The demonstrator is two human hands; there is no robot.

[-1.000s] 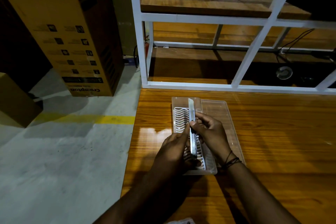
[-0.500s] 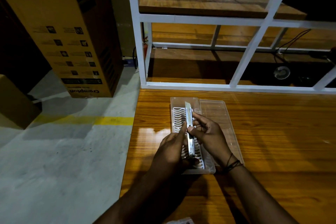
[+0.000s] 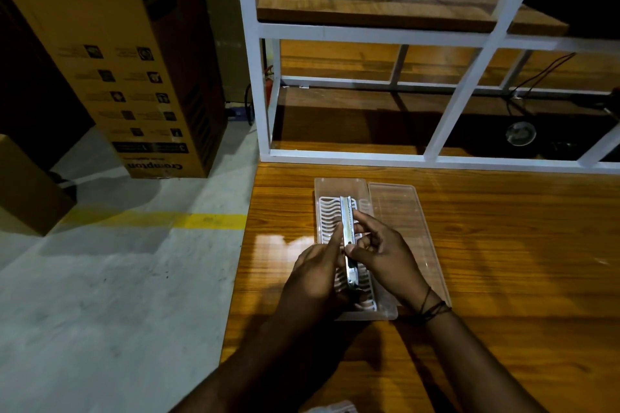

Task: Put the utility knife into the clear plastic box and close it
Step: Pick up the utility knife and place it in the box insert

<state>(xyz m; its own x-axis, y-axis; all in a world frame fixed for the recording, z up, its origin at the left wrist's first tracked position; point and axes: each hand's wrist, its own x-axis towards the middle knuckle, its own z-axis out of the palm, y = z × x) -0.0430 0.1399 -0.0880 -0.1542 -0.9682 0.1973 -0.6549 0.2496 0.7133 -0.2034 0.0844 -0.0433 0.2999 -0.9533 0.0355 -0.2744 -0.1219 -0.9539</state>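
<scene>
A slim silver utility knife point(image 3: 347, 235) lies lengthwise over the white ribbed insert of the clear plastic box point(image 3: 327, 191), which stands open on the wooden table. Its clear lid point(image 3: 402, 211) lies flat to the right of the base. My left hand point(image 3: 312, 275) holds the knife's near end, with the forefinger along its left side. My right hand point(image 3: 382, 255) pinches the knife's middle from the right with thumb and fingers. Whether the knife rests fully in the insert is hidden by my hands.
The wooden table point(image 3: 503, 278) ends at its left edge near my left arm, with concrete floor point(image 3: 100, 278) below. A white metal shelf frame point(image 3: 453, 117) stands right behind the box. A tall cardboard carton point(image 3: 134, 60) stands on the floor at left.
The knife has come down and nearer, its far tip now inside the box's far end. My right fingers have shifted along the knife's middle. The view has tilted slightly.
</scene>
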